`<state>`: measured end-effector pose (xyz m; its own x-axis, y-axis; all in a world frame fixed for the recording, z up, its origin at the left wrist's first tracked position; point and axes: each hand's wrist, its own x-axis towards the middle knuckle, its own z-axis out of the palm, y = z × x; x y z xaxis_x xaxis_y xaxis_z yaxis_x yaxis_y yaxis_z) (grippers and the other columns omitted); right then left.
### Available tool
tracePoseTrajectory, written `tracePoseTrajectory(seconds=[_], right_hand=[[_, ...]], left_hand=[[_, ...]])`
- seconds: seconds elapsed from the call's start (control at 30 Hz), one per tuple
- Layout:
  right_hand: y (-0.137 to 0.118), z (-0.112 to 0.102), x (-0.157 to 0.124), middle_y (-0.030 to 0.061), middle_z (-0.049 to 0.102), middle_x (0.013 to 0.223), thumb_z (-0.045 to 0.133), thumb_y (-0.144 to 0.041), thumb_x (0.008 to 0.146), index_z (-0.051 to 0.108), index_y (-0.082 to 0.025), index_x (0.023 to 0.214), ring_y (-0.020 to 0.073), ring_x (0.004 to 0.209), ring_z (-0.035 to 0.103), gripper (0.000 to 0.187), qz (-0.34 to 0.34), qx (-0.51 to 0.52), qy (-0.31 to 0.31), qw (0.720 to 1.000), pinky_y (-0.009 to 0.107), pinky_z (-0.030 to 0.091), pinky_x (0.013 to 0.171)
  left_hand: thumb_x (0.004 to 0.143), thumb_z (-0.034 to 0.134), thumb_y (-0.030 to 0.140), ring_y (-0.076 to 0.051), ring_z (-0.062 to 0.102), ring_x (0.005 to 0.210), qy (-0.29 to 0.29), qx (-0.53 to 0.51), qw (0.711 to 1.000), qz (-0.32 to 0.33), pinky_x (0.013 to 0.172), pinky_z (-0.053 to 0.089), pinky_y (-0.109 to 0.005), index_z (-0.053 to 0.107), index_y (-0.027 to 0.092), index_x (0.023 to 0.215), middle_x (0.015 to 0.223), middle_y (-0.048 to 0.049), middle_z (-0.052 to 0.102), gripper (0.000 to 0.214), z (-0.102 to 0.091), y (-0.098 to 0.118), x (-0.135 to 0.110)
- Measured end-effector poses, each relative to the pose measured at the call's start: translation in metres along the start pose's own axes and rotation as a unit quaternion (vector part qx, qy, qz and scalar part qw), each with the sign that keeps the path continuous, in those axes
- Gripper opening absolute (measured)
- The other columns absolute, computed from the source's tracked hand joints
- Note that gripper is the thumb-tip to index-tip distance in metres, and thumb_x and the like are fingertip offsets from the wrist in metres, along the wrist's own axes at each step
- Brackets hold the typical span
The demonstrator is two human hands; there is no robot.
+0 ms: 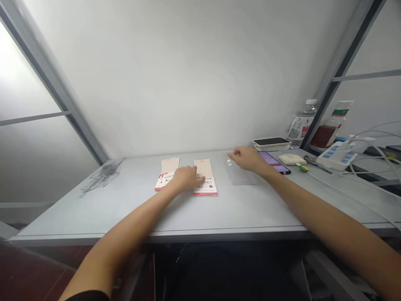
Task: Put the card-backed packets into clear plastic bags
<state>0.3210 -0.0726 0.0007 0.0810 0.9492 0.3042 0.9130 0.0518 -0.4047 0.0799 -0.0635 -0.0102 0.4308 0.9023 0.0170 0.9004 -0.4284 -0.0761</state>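
Where my left hand [186,177] and my right hand [246,158] are extended, the white wall panel [200,83] stands beyond both, and the grey desk [225,213] lies beneath them. Beyond and to the right of my right hand, the clear bottle with a white cap [301,125] stands upright near the panel. Farther right from that hand is the white power strip [336,156]. Directly under my right hand, extending toward me, lies the transparent plastic sleeve [241,179]. My right fingers are curled inward; I cannot tell whether they pinch the sleeve.

Partly under my left fingers lies the single printed card [205,167], cream at its far end, white with a red strip at its near end. My left fingers are spread loosely over it; I cannot tell whether they grasp it. Just left of my left hand, partly covered by it, lies the pair of overlapping printed cards [168,166]. Just right of my right wrist is the smartphone with a lit purple screen [274,161]. Farther right lies the small off-white case [292,159].
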Motion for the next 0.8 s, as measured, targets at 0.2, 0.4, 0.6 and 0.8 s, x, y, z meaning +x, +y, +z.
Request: tracePoseTrajectory(seconds=[0.2, 0.4, 0.6, 0.8], right_hand=[[-0.018, 0.014, -0.014, -0.0006, 0.051, 0.058, 0.04, -0.05, 0.082, 0.042, -0.019, 0.057, 0.0127, 0.054, 0.044, 0.039, -0.091, 0.05, -0.021, 0.994, 0.025, 0.028, 0.051], [-0.023, 0.017, -0.018, -0.0017, 0.044, 0.052, 0.04, -0.049, 0.083, 0.035, -0.019, 0.054, 0.0114, 0.05, 0.038, 0.042, -0.113, 0.075, -0.015, 0.991, 0.025, 0.025, 0.049], [-0.024, 0.023, -0.018, -0.0019, 0.043, 0.051, 0.04, -0.049, 0.083, 0.04, -0.019, 0.055, 0.0114, 0.049, 0.037, 0.041, -0.107, 0.09, -0.024, 0.99, 0.025, 0.025, 0.049], [-0.027, 0.025, -0.02, -0.0024, 0.039, 0.051, 0.04, -0.048, 0.083, 0.037, -0.019, 0.053, 0.0113, 0.05, 0.035, 0.041, -0.116, 0.093, -0.021, 0.989, 0.025, 0.026, 0.05]], left_hand=[[0.079, 0.038, 0.024, -0.021, 0.059, 0.064, -0.018, 0.036, 0.999, 0.017, 0.056, 0.039, -0.029, 0.059, 0.012, 0.075, 0.075, -0.0125, 0.061, 0.024, 0.001, 0.004, -0.002], [0.077, 0.043, 0.022, -0.02, 0.059, 0.066, -0.001, 0.042, 0.999, 0.005, 0.058, 0.04, -0.029, 0.058, 0.011, 0.09, 0.075, -0.0111, 0.061, 0.023, -0.005, 0.003, -0.009], [0.078, 0.043, 0.021, -0.023, 0.06, 0.065, -0.006, 0.048, 0.999, 0.0, 0.053, 0.039, -0.029, 0.06, 0.012, 0.077, 0.069, -0.0116, 0.06, 0.019, -0.002, 0.006, -0.009], [0.07, 0.047, 0.004, -0.023, 0.061, 0.066, -0.021, 0.047, 0.999, 0.01, 0.054, 0.039, -0.029, 0.06, 0.011, 0.077, 0.07, -0.0124, 0.061, 0.016, -0.001, 0.002, -0.008]])
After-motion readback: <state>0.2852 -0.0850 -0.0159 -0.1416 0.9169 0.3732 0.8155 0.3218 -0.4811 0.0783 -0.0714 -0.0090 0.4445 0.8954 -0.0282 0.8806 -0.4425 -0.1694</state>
